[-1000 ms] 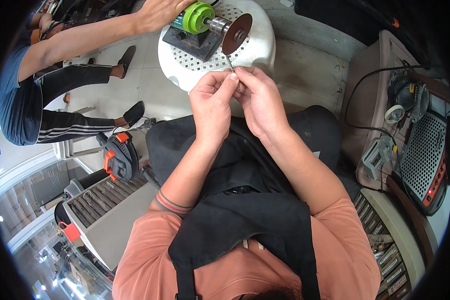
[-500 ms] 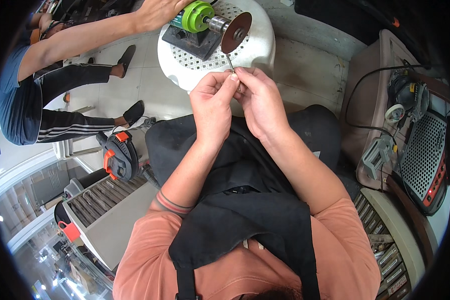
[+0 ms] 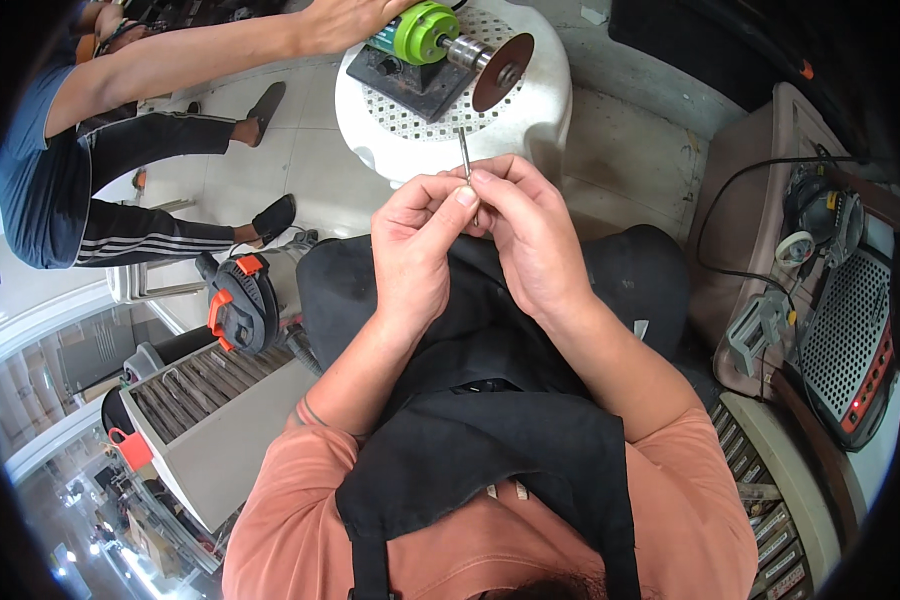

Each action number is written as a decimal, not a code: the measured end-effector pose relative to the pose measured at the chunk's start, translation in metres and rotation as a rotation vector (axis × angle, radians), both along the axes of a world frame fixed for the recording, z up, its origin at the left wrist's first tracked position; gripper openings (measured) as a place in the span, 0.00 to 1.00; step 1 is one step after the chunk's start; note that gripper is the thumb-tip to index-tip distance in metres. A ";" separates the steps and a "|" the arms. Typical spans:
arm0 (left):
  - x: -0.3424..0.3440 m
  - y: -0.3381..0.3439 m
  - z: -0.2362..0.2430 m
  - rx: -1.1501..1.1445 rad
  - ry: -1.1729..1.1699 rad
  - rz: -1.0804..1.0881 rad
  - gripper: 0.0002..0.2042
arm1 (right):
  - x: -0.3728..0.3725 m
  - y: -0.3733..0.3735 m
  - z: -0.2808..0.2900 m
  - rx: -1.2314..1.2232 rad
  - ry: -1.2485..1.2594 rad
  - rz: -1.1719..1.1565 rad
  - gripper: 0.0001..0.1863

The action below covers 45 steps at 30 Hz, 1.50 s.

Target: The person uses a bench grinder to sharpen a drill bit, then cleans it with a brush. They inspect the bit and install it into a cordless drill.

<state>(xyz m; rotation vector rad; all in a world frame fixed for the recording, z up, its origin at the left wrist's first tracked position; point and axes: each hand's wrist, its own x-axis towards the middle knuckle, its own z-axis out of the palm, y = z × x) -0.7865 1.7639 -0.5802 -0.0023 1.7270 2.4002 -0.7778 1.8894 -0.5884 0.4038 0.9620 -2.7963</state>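
Between the fingertips of both my hands is a thin, silvery metal rod (image 3: 464, 150), its upper end pointing away from me. My left hand (image 3: 412, 250) pinches it with thumb and forefinger, and my right hand (image 3: 532, 235) grips it from the other side. Fingers cover the rod's middle; a short piece shows below them. Beyond its tip, apart from it, a reddish-brown cutting disc (image 3: 495, 80) sits on the shaft of a green motor (image 3: 420, 38). The motor's black base (image 3: 410, 88) rests on a white plastic stool (image 3: 535, 125). Another person's hand (image 3: 345, 20) lies on the motor.
That person's legs (image 3: 155, 235) are at the left. A black and orange vacuum cleaner (image 3: 245, 305) stands by my left knee, near a grey drawer box (image 3: 230, 430). At the right are a brown bin (image 3: 725, 230), a cable, a power tool (image 3: 820, 215) and a perforated metal panel (image 3: 840, 320).
My hands have drawn back toward me with the rod. Its tip, at the disc's lower edge before, is now apart from it. The view has shifted slightly.
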 end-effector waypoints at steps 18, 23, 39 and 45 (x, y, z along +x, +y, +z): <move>-0.002 -0.017 -0.004 -0.090 0.016 -0.073 0.05 | 0.002 -0.002 -0.001 0.018 0.029 0.031 0.09; -0.005 -0.015 -0.004 -0.246 0.047 -0.054 0.06 | -0.001 -0.006 -0.008 0.027 -0.008 -0.010 0.09; -0.045 -0.024 -0.033 -0.495 0.194 -0.123 0.07 | -0.021 -0.017 -0.038 -0.059 -0.042 -0.114 0.11; -0.050 -0.027 -0.037 -0.508 0.230 -0.099 0.07 | -0.025 -0.021 -0.041 -0.073 -0.034 -0.108 0.11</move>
